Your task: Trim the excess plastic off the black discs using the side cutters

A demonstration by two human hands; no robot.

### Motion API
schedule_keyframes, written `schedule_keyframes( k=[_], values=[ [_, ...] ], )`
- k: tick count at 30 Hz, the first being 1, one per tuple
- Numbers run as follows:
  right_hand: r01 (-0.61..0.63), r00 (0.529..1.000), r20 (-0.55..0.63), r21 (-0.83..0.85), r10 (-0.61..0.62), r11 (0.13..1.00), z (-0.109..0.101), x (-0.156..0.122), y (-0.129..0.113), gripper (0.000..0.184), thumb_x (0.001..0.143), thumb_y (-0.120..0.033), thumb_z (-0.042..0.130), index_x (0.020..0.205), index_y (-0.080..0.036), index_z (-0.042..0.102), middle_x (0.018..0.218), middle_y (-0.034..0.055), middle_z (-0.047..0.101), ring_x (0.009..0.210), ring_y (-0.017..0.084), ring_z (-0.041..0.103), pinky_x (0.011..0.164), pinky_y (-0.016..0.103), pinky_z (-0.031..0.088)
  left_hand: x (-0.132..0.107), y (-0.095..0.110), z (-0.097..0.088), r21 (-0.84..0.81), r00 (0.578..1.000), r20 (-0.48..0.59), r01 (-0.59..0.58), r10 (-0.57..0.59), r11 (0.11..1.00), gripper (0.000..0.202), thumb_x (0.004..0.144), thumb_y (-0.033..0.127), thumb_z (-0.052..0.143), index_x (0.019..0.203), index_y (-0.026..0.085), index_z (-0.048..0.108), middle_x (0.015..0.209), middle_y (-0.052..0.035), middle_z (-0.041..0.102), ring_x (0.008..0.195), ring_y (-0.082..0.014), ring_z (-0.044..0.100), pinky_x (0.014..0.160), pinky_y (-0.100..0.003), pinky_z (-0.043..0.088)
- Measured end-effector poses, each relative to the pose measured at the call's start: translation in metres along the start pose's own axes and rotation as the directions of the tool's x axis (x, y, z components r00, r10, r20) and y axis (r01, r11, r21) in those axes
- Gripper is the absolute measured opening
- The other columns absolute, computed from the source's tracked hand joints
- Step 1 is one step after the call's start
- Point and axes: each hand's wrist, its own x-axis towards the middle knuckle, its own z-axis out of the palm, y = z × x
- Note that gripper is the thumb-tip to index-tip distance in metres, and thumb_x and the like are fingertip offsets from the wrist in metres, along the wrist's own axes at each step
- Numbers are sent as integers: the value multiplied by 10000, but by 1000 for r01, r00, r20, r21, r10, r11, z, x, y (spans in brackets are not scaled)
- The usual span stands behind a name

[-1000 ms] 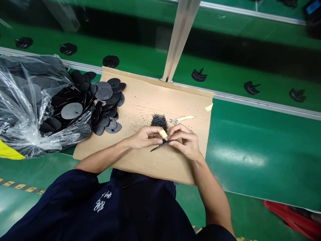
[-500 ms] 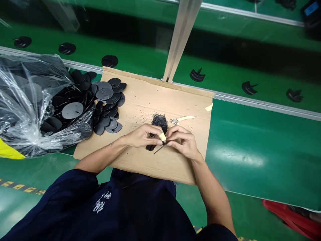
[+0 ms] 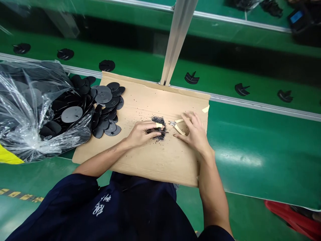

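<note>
The left hand (image 3: 140,134) holds a black disc (image 3: 164,132) almost edge-on above the dark bits (image 3: 158,119) on the cardboard (image 3: 150,164), fingers clamped on it. The right hand (image 3: 197,134) has its fingers apart, spread about the 2 handles (image 3: 180,130) of the pliers (image 3: 173,123).

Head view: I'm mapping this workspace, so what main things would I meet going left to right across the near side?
Clear plastic bag, loose black discs, left hand, yellow-handled nippers, right hand, red object.
</note>
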Motion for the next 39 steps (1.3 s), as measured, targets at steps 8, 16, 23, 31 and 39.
schedule_keyframes(
  k=[8, 16, 23, 31, 39],
  values=[
    [-70, 990, -115, 68, 78, 995, -1, -1, -14, 371, 935, -395, 662, 1267, -231, 648, 1219, 127, 668, 1124, 302, 655, 972, 469, 558, 2, 0, 0, 8, 999, -26, -30, 30, 1000, 208, 888, 340, 773, 989, 158, 786, 896, -71, 793, 804, -152, 734, 749, -262, 584],
    [62, 998, -44, 331, -50, 942, 0, -1, -45, 333, 957, -399, 646, 1253, -252, 682, 1106, 89, 739, 947, 241, 690, 825, 403, 585, 4, 3, -2, 15, 997, -40, -68, 68, 998, 194, 880, 338, 785, 981, 172, 794, 865, -59, 786, 778, -143, 709, 722, -260, 552],
    [168, 984, -98, 243, -148, 955, 3, -3, -46, 397, 902, -346, 728, 1290, -287, 673, 1119, 84, 741, 971, 268, 685, 854, 452, 569, 5, 2, -2, 6, 995, -42, -92, 92, 996, 170, 894, 331, 769, 954, 173, 785, 857, -57, 780, 773, -144, 701, 720, -265, 544],
    [216, 970, -152, 173, -191, 961, 3, -4, -43, 385, 891, -330, 753, 1269, -289, 691, 1054, 68, 750, 913, 250, 690, 793, 423, 568, 4, 4, -1, -7, 995, -37, -90, 90, 996, 175, 887, 335, 777, 955, 173, 787, 853, -57, 780, 767, -145, 703, 709, -263, 544],
    [217, 970, -146, 171, -193, 961, 0, -4, -41, 321, 896, -337, 768, 1209, -275, 734, 1042, 65, 768, 893, 235, 705, 770, 393, 578, 2, 1, 0, -54, 997, -42, -67, 65, 996, 175, 869, 324, 797, 945, 166, 793, 830, -50, 776, 740, -131, 693, 701, -253, 546]
  ],
)
